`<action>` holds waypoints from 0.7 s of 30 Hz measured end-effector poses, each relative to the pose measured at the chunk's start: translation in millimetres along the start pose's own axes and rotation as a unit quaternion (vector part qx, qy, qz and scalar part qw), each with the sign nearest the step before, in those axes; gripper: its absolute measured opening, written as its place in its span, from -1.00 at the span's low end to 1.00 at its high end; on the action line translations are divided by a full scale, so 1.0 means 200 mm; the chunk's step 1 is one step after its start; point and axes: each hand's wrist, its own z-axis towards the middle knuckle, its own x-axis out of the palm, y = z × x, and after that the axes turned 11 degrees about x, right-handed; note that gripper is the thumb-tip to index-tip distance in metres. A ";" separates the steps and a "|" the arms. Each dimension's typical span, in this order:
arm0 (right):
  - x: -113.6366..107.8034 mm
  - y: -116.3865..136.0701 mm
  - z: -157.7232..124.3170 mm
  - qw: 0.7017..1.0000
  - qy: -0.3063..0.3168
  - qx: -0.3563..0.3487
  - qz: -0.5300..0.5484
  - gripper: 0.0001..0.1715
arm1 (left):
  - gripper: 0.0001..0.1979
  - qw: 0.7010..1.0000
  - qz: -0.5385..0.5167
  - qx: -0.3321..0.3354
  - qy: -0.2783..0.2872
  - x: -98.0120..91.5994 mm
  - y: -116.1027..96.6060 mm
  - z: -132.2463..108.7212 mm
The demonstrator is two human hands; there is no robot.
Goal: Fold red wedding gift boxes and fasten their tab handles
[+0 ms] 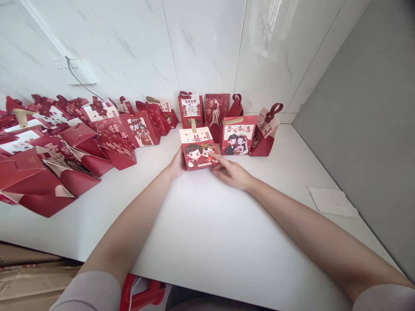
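A red and cream candy gift box [198,151] with two cartoon figures on its front stands upright between my hands, a tan ribbon loop at its top. My left hand [177,163] is closed around the box's left side, its fingertips hidden behind it. At the lower right corner, my right hand [231,172] grips the box, with the index finger stretched over the printed front. Just right of it stands another gift box [238,137] showing a bridal couple.
More red gift boxes [191,108] line the tiled wall. A crowded group of boxes [78,147] fills the table's left side. White paper [332,201] lies near the right edge. A socket [76,71] with a cable is on the wall; a red stool [142,293] shows below the table.
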 end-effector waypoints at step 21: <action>0.00 0.00 0.00 1.000 -0.003 -0.004 0.000 -0.20 | -0.46 1.000 0.009 0.001 -0.013 -0.01 0.01 0.01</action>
